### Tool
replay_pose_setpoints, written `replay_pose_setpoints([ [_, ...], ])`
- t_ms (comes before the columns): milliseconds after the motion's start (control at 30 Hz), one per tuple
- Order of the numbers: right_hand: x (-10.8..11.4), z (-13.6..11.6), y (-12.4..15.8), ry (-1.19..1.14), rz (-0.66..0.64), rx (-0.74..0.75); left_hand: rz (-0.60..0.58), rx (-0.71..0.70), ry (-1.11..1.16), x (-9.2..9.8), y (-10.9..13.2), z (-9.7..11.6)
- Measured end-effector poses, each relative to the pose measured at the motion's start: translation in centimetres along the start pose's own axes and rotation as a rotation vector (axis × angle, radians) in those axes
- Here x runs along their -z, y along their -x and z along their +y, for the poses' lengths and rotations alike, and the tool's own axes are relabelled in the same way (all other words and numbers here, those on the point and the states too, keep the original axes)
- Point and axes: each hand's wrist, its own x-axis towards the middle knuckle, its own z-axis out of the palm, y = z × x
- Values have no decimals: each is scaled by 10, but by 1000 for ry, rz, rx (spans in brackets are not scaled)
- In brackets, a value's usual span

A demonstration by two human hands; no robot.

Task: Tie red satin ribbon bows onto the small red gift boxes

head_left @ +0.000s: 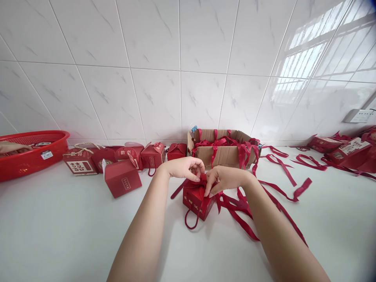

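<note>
A small red gift box [192,201] stands on the white table, with gold lettering on its side and a red cord handle [191,227] drooping at the front. Over its top lies red ribbon [202,181], gathered into what looks like a knot or bow. From the left, my left hand [190,168] is closed at the ribbon with curled fingers. My right hand [221,178] pinches the ribbon from the other side, fingertips low against the box top. The fingers partly hide the ribbon's shape. One ribbon end [178,190] sticks out to the left.
Behind the box, an open cardboard box [227,156] holds red ribbons. Loose ribbon strips [241,219] lie to the right. Several red gift boxes [123,180] line the wall. Another person's hand [14,147] reaches into a red plastic basket [32,164]. More red boxes [349,152] sit far right.
</note>
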Motion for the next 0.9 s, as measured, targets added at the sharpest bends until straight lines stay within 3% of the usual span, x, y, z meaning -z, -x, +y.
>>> replay_pose_setpoints([
  [100, 1, 0, 0, -13, -9, -6, 23, 70, -61, 1, 3, 3],
  [333, 0, 0, 1, -18, -5, 3, -58, 171, -197, 2, 7, 9],
  [600, 0, -1, 2, -17, 2, -19, 72, 181, -218, -3, 7, 16],
  [767, 0, -2, 2, -20, 8, -8, 192, 265, -275, -3, 2, 9],
  [900, 0, -3, 2, -27, -4, -16, 214, 288, -288, -3, -2, 3],
])
